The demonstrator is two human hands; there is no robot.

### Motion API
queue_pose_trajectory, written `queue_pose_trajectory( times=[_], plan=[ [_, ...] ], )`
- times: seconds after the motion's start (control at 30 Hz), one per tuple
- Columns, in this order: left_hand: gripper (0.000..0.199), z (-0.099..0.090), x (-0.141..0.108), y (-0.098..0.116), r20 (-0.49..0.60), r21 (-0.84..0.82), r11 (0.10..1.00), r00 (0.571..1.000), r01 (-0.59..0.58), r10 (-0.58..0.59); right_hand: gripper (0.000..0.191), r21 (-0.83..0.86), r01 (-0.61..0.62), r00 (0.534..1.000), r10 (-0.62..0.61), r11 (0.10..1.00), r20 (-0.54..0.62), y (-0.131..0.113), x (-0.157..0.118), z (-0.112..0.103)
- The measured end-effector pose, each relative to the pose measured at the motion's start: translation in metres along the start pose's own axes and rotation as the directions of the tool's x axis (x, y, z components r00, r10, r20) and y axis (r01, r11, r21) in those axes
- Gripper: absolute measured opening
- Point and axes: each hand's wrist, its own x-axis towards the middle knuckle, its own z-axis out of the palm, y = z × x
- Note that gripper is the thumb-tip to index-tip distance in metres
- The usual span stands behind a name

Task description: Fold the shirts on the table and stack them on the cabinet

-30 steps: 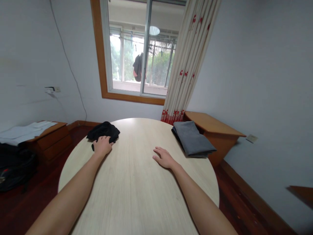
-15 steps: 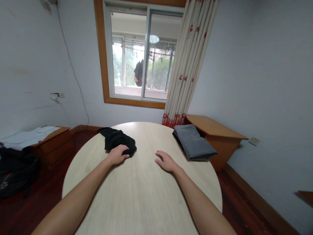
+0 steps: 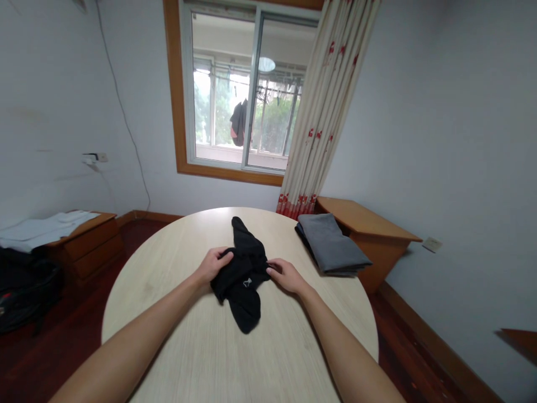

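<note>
A crumpled black garment (image 3: 243,268) lies across the middle of the round table (image 3: 268,352). It has a small white mark on it, and one narrow part points away from me while another points toward me; its exact kind is hidden by the bunching. My left hand (image 3: 213,265) grips its left edge, thumb on top of the cloth. On the opposite side, my right hand (image 3: 287,276) pinches the right edge between thumb and fingers. Right of that hand lies a folded stack of grey and dark cloth (image 3: 335,246).
Behind the stack stands a wooden desk (image 3: 369,218) against the wall. To the left are a low wooden cabinet (image 3: 94,240) with papers on top and a black bag (image 3: 25,291) on the floor. A window (image 3: 222,112) and a patterned curtain (image 3: 314,134) are ahead.
The black garment has moved from the table's left side to the middle and is spread somewhat. My left hand came right with it, and my right hand has closed on its right edge.
</note>
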Motion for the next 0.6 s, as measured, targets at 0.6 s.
queue_pose_trajectory(
  times=[0.6],
  plan=[
    [0.044,0.005,0.005,-0.004,-0.347,0.256,0.95,0.901,-0.177,0.261,0.013,-0.108,0.105,0.994,-0.102,0.989,0.038,-0.039,-0.002,0.014]
  ],
)
